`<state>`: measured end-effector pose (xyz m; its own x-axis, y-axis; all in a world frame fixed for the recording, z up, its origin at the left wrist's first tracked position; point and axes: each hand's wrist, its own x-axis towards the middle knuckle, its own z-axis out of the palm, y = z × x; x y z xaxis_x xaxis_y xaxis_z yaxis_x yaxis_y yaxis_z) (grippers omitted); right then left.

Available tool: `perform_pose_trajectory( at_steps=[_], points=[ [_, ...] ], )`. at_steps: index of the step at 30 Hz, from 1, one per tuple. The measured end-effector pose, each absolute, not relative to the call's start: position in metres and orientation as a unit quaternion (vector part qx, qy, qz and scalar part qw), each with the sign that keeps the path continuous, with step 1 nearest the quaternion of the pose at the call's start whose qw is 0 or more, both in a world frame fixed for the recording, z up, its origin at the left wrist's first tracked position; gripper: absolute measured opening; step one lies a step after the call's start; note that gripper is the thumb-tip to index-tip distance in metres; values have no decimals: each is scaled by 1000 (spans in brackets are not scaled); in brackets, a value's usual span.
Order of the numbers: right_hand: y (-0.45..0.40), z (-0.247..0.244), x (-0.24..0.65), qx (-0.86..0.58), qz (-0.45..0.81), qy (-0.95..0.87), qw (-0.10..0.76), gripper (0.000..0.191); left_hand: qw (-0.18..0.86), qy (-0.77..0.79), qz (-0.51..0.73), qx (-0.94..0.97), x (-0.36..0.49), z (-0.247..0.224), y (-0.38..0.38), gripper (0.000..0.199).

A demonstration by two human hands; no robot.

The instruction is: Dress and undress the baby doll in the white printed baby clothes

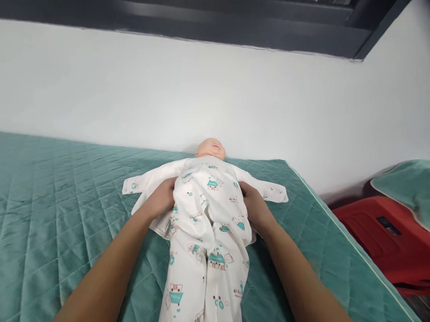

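Note:
A baby doll [210, 148] lies on its back on the green quilted cover [76, 213], its head close to the wall. It wears a white printed baby shirt [148, 178] with both sleeves stretched out sideways. White baby pants [208, 229] with a teal cartoon print lie over the doll's front, their legs running toward me. My left hand [163, 199] is closed on the left side of the pants near the waist. At the opposite side, my right hand [254, 206] grips the pants too. Fingertips of both hands are hidden by the cloth.
A white wall [211, 93] rises right behind the doll's head, with a dark window frame [229, 31] above. Beyond the cover's right edge sits a red plastic stool or chair [368, 234], partly under another green cloth [421, 192].

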<state>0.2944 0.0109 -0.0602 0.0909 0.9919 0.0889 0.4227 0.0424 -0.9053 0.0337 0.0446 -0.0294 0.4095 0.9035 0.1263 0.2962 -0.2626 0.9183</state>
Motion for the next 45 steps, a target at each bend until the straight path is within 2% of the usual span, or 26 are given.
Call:
perform_pose_trajectory(
  at_steps=[5,9,12,16,18,21,26,29,31,35,38,42,45],
  points=[
    [16,-68,295,-649,269,-574,421,24,347,468,374,721,31,-37,53,28],
    [7,-52,291,-667,175,-595,413,17,289,509,394,709,30,-43,58,21],
    [5,-30,283,-653,107,-609,437,16,319,503,407,693,27,-44,62,17],
    [32,-5,265,-591,141,-652,454,18,443,437,415,664,19,-37,64,16],
    [52,6,256,-558,151,-706,409,18,493,413,406,649,15,-31,63,20],
    [78,22,247,-522,167,-785,290,21,517,397,393,648,11,-26,62,21],
    [94,51,247,-452,213,-860,105,34,436,365,427,703,14,-34,66,19],
    [91,60,252,-423,234,-873,60,32,374,375,454,716,22,-41,71,18],
    [88,60,258,-440,246,-860,76,32,335,397,448,727,28,-43,76,18],
    [85,43,270,-504,252,-805,184,39,277,451,431,730,38,-42,92,17],
    [88,23,271,-530,245,-768,263,38,286,477,405,725,43,-40,105,17],
    [95,1,264,-568,221,-722,327,35,307,482,382,726,45,-39,109,15],
    [92,-12,266,-587,222,-682,375,32,271,500,374,733,44,-41,104,10]
  ],
)
